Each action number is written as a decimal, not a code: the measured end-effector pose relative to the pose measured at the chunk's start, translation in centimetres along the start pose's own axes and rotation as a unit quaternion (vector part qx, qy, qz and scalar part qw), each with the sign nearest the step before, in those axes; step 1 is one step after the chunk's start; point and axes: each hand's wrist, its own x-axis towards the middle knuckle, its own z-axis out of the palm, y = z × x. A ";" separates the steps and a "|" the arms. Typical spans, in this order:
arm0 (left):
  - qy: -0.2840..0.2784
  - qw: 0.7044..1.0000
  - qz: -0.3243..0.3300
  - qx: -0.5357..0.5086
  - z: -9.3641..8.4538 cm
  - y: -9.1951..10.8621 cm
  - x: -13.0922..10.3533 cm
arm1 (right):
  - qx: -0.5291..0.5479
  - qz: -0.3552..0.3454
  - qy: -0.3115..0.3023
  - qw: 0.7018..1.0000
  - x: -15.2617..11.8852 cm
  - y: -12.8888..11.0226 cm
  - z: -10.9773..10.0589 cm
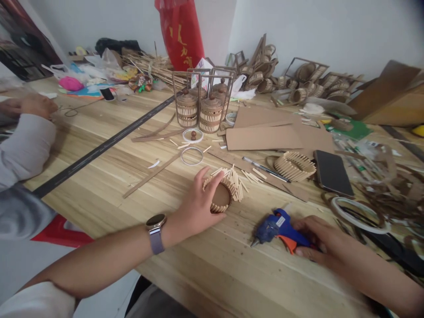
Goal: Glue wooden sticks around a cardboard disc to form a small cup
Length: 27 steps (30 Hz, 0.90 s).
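Note:
My left hand, with a watch on its wrist, is curled around a small round stick-walled basket on the table. Its fingers lie over the rim and the thumb is at the near side; the basket's brown base faces up. Loose short wooden sticks lie against its far side. To the right, my right hand grips the handle of a blue glue gun with an orange trigger, low over the table, nozzle pointing left. A wavy-walled stick basket sits beyond the glue gun.
Lidded stick baskets in a frame stand at the back. Cardboard sheets, a pen, a phone and a white tape roll lie around. A dark strip crosses the table; another person's sleeve is at left.

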 end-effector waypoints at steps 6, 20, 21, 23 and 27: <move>-0.002 1.000 0.006 0.001 0.1 -0.1 0.1 | 0.033 0.001 -0.025 0.999 0.1 -0.1 0.3; 0.006 1.000 0.018 0.009 0.3 -0.2 0.1 | 0.240 0.060 0.102 0.964 0.1 -3.2 3.3; 0.007 1.000 0.018 0.011 0.3 -0.3 0.0 | 0.224 0.050 0.095 0.969 0.2 -3.3 3.6; 0.008 1.000 0.018 0.014 0.4 -0.3 0.0 | 0.178 0.023 0.096 0.979 0.4 -3.7 4.1; 0.006 1.000 0.023 0.016 0.3 -0.3 0.0 | 0.111 0.000 0.122 0.986 0.7 -4.6 5.0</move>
